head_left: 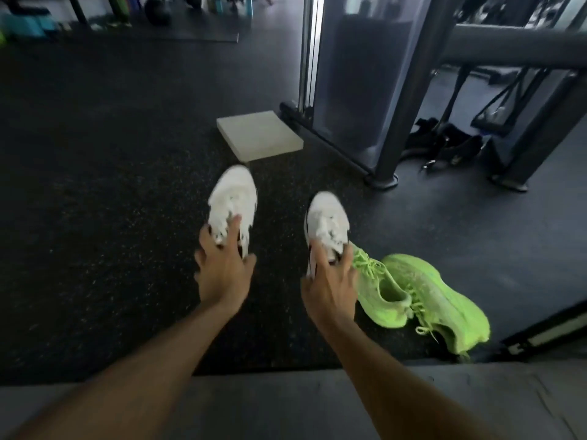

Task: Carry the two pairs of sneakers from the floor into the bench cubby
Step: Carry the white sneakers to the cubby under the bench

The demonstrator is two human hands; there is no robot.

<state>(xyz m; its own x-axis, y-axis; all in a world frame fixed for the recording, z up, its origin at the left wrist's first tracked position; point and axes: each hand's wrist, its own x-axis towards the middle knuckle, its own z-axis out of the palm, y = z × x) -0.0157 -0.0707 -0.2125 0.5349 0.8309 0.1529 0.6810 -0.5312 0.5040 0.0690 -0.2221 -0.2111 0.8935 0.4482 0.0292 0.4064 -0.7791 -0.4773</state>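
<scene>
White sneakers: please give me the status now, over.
Left hand grips one white sneaker, right hand grips the other. Green sneakers on the floor beside right hand. Foam block ahead.

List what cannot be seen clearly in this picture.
All head view:
- Bench cubby: not in view.
- Heel of each white sneaker: covered by the left hand and right hand.
- Near green sneaker: toe hidden behind right hand.
- Dark items under the machine frame: too dim to identify.
- Far shelves: blurred.

Dark speckled floor bears 2 green sneakers, pale pad.
</scene>
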